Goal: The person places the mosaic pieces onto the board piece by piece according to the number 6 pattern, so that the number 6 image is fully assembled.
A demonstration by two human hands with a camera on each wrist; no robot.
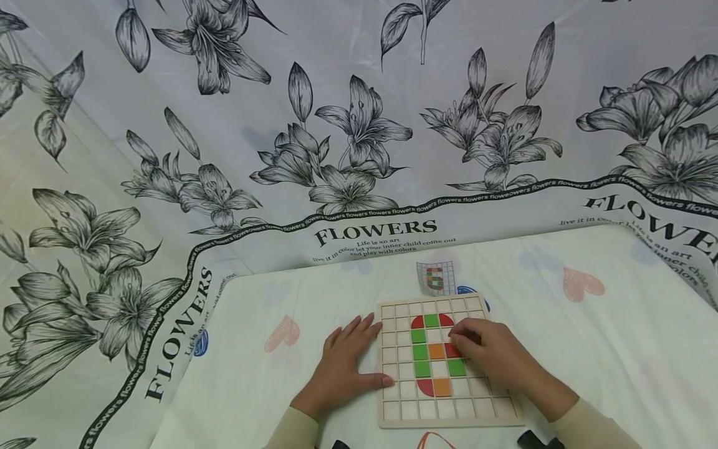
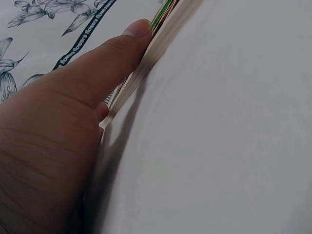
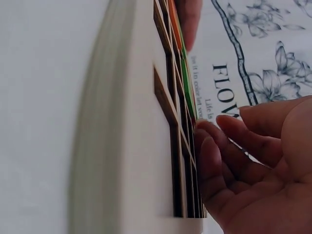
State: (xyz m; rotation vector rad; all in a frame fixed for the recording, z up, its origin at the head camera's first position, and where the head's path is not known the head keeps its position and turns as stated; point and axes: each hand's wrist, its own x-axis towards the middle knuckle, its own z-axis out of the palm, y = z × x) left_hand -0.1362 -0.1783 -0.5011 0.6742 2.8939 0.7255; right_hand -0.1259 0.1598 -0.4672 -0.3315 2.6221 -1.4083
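A wooden grid board (image 1: 449, 422) lies on the cloth, with red, green and orange tiles set in some cells. My left hand (image 1: 346, 368) is spread at the board's left side; its thumb (image 2: 139, 29) rests over the edge, fingertips along the frame. Over the board's right half, my right hand (image 1: 496, 349) has bent fingers, the tips down at a cell just above a red tile (image 1: 452, 350). In the right wrist view those fingertips (image 3: 207, 144) are right at the grid surface; I cannot tell whether a tile is under them. A green tile (image 1: 457, 367) sits lower in that column.
A small printed card (image 1: 436, 279) with a coloured grid pattern stands behind the board. Pale cloth (image 1: 331, 305) with hearts covers the table, and a flower-printed sheet (image 1: 348, 37) hangs behind. Dark objects (image 1: 533, 440) and an orange cord (image 1: 434, 438) show at the near edge.
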